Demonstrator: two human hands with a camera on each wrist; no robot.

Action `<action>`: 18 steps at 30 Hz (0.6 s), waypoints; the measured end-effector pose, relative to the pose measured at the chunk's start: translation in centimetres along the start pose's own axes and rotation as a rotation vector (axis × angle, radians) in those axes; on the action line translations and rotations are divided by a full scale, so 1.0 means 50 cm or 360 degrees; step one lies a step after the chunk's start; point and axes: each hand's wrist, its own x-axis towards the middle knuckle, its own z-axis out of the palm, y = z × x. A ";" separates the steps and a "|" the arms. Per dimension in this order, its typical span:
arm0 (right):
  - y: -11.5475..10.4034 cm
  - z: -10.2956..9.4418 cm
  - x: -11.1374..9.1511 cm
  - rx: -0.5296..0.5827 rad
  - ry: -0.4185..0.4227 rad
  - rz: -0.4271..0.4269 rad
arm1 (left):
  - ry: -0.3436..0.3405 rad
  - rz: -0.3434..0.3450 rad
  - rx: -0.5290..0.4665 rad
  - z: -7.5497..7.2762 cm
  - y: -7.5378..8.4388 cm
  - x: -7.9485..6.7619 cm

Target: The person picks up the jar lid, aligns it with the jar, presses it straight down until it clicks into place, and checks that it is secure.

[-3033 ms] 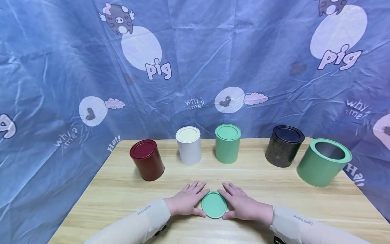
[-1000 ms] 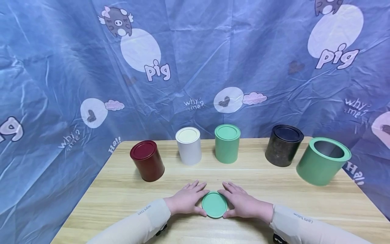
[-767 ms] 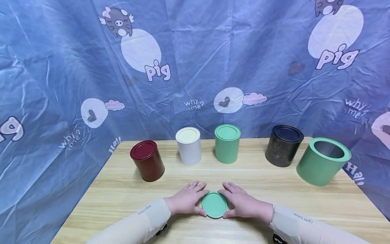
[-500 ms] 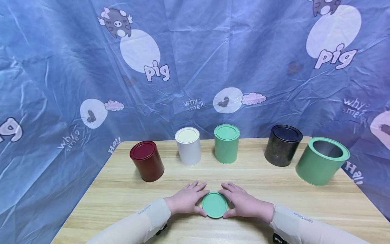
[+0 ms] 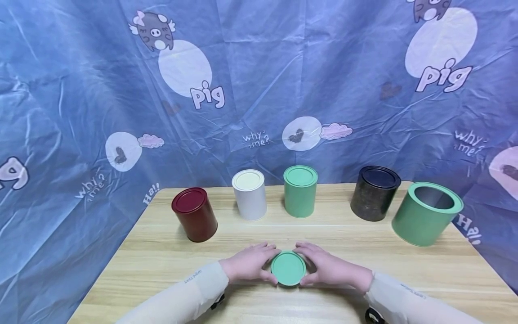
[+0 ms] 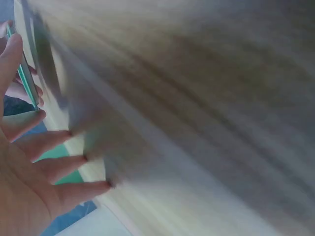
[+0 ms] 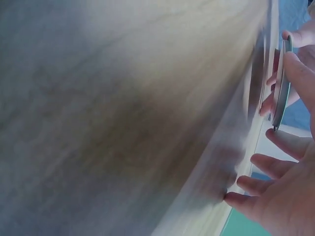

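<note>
Between my two hands is a round green can lid (image 5: 288, 268), raised a little off the table. My left hand (image 5: 250, 264) pinches its left edge between thumb and index finger, while my right hand (image 5: 328, 268) does the same at the right edge. Seen from the left wrist, the lid (image 6: 27, 81) is edge-on, and the other fingers of the left hand (image 6: 34, 177) reach out loosely near the table. The right wrist view also shows the lid (image 7: 281, 93) from its side, by the right hand (image 7: 283, 189).
A lidless green can (image 5: 422, 225) stands at the right. Along the back are a black can (image 5: 373, 200), a lidded green can (image 5: 300, 200), a white can (image 5: 251, 202) and a dark red can (image 5: 197, 220). Wooden table (image 5: 162, 270); a blue curtain (image 5: 255, 54) hangs behind.
Earlier the lid lay flat on the table with both hands spread around it. Now both hands have closed on its edges, and it is lifted slightly. The cans have not moved.
</note>
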 end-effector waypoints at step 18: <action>0.005 -0.042 0.005 0.0015 0.0202 -0.0057 | 0.0159 0.0094 -0.0193 -0.040 -0.003 0.020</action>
